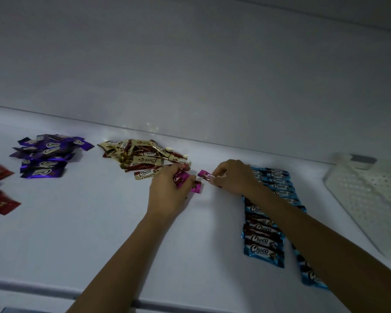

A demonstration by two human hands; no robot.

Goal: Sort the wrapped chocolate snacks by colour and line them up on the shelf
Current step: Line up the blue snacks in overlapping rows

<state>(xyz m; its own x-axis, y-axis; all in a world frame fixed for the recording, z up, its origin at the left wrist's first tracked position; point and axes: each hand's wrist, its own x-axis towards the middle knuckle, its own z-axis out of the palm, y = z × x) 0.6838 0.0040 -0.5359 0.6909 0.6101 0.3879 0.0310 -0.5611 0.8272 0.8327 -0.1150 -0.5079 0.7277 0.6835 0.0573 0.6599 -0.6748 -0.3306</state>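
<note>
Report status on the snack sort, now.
Left hand grips pink snacks, right hand pinches another pink snack. Blue rows laid; gold pile, purple pile loose. Right forearm crosses blue rows.

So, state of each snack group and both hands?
blue snacks: lined up in rows.
gold snacks: loose pile.
purple snacks: loose pile.
red snacks: scattered, partly out of frame.
left hand: grips pink snacks.
right hand: pinches one pink snack.
</note>
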